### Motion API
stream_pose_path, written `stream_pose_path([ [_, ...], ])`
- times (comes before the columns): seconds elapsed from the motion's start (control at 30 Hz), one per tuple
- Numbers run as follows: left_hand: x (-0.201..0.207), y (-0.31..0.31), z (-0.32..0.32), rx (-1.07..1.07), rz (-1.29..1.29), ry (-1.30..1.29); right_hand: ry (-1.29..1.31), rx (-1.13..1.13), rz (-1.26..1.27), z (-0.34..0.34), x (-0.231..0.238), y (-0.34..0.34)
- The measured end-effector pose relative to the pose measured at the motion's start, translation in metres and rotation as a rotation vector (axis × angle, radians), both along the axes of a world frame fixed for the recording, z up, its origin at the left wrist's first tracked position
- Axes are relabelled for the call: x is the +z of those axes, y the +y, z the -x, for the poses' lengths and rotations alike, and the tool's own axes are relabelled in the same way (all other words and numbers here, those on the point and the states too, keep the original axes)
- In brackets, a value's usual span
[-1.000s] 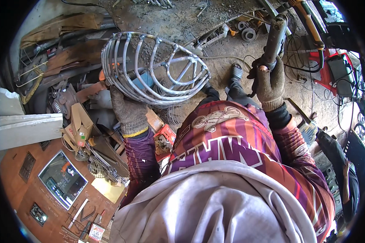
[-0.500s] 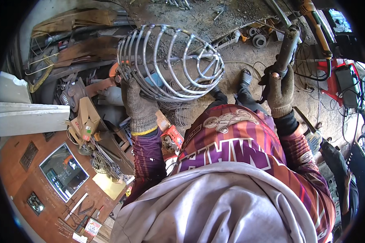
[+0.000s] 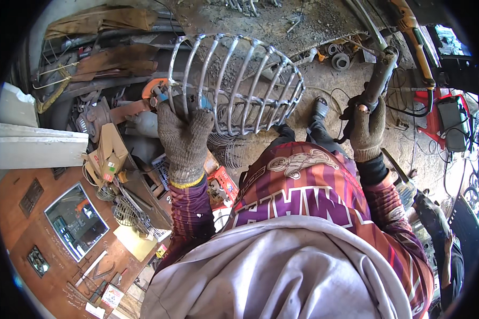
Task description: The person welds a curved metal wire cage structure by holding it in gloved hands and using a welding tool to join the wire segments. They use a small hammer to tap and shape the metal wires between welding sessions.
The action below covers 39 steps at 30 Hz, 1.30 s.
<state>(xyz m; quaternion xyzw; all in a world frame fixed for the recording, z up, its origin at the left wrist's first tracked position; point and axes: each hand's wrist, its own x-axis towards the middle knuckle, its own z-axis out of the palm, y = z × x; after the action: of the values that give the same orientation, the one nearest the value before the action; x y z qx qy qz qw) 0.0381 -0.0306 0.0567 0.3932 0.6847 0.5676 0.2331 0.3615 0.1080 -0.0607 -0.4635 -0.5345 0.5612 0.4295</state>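
My gloved hands are well apart. Left hand (image 3: 183,135) is clamped on the left end of the barred metal cage (image 3: 242,74), held ahead and to its right. Cage's long axis runs crosswise, rounded end pointing right, toward my right hand (image 3: 368,130). That one's wrapped round a grey cylindrical tool (image 3: 379,77), angled away from me. Concrete floor (image 3: 330,80) shows between hands; gritty dark surface (image 3: 319,18) lies beyond the cage.
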Motion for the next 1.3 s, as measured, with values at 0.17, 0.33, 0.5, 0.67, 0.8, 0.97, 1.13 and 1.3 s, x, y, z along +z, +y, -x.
stream_pose_path([
  [0.17, 0.007, -0.001, -0.008, -0.001, 0.064, -0.199, 0.071, 0.006, 0.017, 0.005, 0.008, -0.001],
  [0.33, 0.002, 0.0, -0.01, 0.014, -0.017, -0.074, 0.07, 0.02, 0.031, 0.006, 0.01, -0.001],
  [0.5, -0.014, 0.006, -0.004, 0.02, 0.082, -0.074, -0.084, 0.079, -0.065, -0.001, 0.002, 0.002],
  [0.67, -0.068, 0.006, 0.015, -0.012, 0.178, 0.153, -0.141, 0.199, -0.006, 0.003, 0.008, -0.004],
  [0.8, -0.112, -0.003, 0.03, -0.1, 0.238, 0.313, -0.254, 0.27, -0.055, 0.011, 0.013, -0.006],
  [0.97, -0.112, 0.006, 0.02, -0.088, 0.182, 0.183, -0.372, 0.333, -0.18, 0.027, 0.021, -0.002],
  [1.13, -0.096, 0.012, 0.02, -0.13, 0.326, 0.345, -0.472, 0.407, -0.24, 0.037, 0.034, -0.001],
  [1.3, -0.097, 0.011, 0.02, -0.128, 0.376, 0.398, -0.484, 0.452, -0.306, 0.044, 0.036, 0.001],
])
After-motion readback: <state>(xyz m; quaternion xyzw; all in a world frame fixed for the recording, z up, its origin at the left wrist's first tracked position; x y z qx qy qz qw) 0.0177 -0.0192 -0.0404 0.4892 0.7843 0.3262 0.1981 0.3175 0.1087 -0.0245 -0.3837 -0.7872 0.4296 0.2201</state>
